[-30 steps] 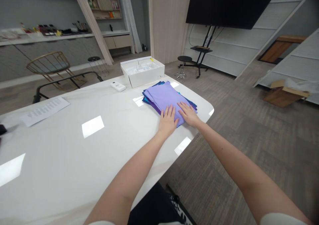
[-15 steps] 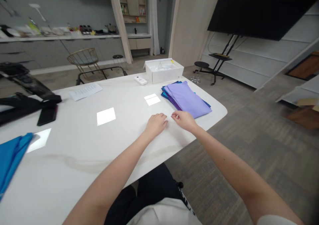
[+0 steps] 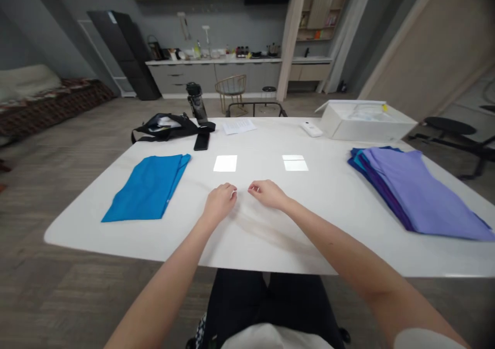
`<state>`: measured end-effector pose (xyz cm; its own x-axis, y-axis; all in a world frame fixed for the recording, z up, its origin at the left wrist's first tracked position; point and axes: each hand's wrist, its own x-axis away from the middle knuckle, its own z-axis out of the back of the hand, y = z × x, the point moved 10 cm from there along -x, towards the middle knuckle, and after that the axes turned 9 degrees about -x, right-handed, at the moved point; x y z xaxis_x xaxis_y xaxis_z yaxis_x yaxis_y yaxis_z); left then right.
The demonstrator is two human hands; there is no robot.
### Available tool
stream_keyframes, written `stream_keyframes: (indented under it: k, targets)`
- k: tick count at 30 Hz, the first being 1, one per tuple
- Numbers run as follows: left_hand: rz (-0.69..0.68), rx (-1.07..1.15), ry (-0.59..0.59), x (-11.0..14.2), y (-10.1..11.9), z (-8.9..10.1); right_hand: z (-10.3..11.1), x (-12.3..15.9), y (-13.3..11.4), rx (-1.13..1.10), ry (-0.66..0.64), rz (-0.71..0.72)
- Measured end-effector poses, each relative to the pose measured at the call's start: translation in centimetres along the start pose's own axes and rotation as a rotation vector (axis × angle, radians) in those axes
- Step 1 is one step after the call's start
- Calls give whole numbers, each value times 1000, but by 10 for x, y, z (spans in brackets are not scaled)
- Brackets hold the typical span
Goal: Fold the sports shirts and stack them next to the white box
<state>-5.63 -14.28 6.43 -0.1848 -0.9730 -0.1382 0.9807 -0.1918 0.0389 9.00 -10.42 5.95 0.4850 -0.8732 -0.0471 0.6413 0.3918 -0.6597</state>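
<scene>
Above the middle of the white table (image 3: 247, 235), my left hand (image 3: 220, 202) hovers with its fingers loosely bent, a small gap at the thumb, and nothing in it. Facing it, a short way off, my right hand (image 3: 268, 193) is likewise loosely curled and holds nothing. To the left lies a folded blue cloth (image 3: 145, 189). On the right side sits a stack of folded cloths, a light purple cloth (image 3: 421, 194) on top with dark purple and blue edges under it. Neither hand touches any cloth.
A white box (image 3: 363, 127) stands at the back right, beside a small white device (image 3: 311, 129). Toward the back left are a printed paper (image 3: 238, 126), a phone (image 3: 201, 141), a black bag (image 3: 168, 127) and a dark bottle (image 3: 197, 103). Behind is a chair (image 3: 232, 86).
Both hands came off the light purple cloth and moved left to the table's middle. The view has swung left, bringing the whole folded blue cloth into sight. The stack stays on the table.
</scene>
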Motion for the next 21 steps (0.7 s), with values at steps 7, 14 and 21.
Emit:
stream_keyframes:
  k: [7, 14, 21]
  targets:
    - [302, -119, 50, 26, -173, 25, -116, -125, -106, -89, -129, 109]
    - [539, -272, 19, 43, -285, 9, -186, -195, -146, -88, -97, 29]
    - [573, -254, 46, 50, -302, -19, -213, -210, -165, 108, 15, 129]
